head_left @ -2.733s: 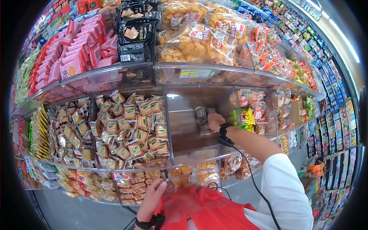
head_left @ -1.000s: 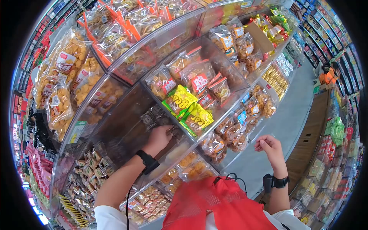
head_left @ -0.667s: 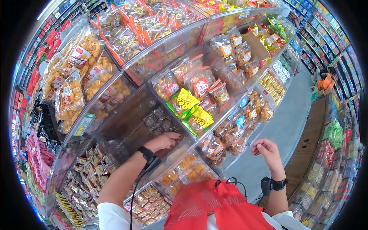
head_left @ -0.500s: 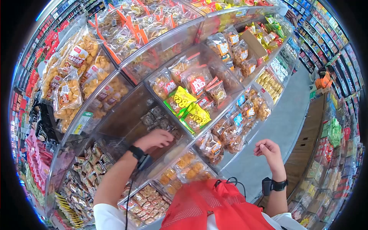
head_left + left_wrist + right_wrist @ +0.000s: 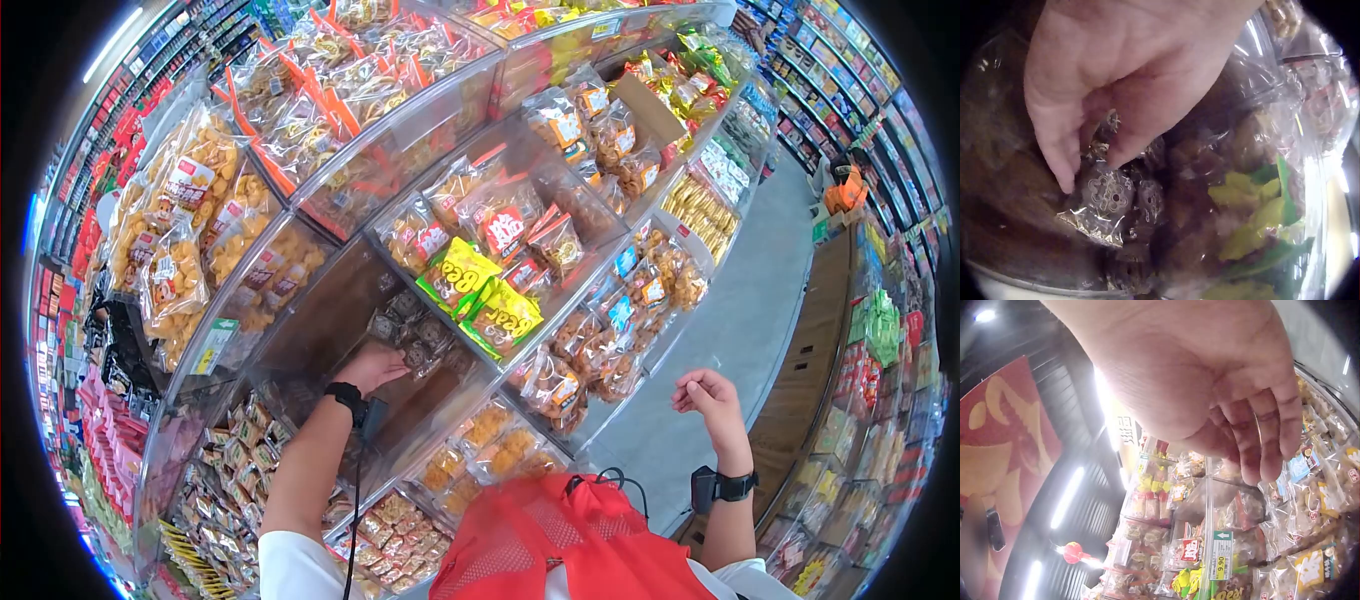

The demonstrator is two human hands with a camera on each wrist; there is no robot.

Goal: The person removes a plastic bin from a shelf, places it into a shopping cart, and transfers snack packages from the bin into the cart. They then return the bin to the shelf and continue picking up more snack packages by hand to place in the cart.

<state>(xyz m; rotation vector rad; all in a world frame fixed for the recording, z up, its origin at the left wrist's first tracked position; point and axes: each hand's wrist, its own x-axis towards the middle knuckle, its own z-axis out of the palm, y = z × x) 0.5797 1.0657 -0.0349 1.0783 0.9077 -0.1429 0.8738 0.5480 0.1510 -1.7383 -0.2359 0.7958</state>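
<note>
My left hand [image 5: 370,368] is inside a dark, deep bin [image 5: 325,310], beside a small cluster of dark, round snacks in clear packets [image 5: 425,335]. In the left wrist view, its thumb and fingers pinch the upper end of one small clear packet [image 5: 1107,195], which has a flower-like pattern and a gold-edged seal. Other dark packets [image 5: 1149,199] lie right beside it. My right hand [image 5: 710,400] hangs in the air over the aisle, fingers loosely curled and holding nothing. In the right wrist view, its palm and bent fingers show in front of the shelves.
Clear dividers separate the bins. Yellow-green bags [image 5: 500,315] fill the near corner of the adjoining bin. Bagged snacks [image 5: 555,385] sit on the lower tier. A raised clear ledge [image 5: 330,165] runs behind. The grey aisle floor [image 5: 720,330] lies to the right.
Earlier, my right hand was in the bin and my left held a dark packet near my body. The view has turned right; my left hand now works in the bin, having shifted left across it.
</note>
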